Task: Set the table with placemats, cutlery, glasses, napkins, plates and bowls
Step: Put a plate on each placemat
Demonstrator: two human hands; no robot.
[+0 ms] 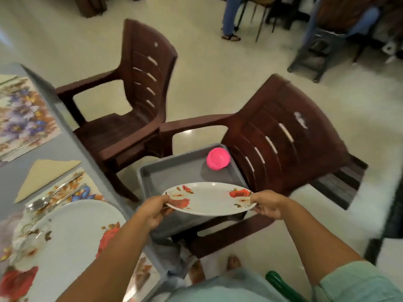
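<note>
Left hand [155, 211] and right hand [268, 203] grip the white floral melamine plate [208, 198] by its rim above the grey plastic tray [174, 171], apparently bound for the bare floral placemat [26, 118] on the tabletop [65, 149].

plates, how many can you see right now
2. One floral plate is held by the left hand and right hand above the grey tray on the chair. The other plate lies on the table's near placemat. More may be out of view.

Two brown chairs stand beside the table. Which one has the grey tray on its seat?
The nearer brown chair, the one right of the other chair. A grey tray with a pink bowl sits on it.
</note>
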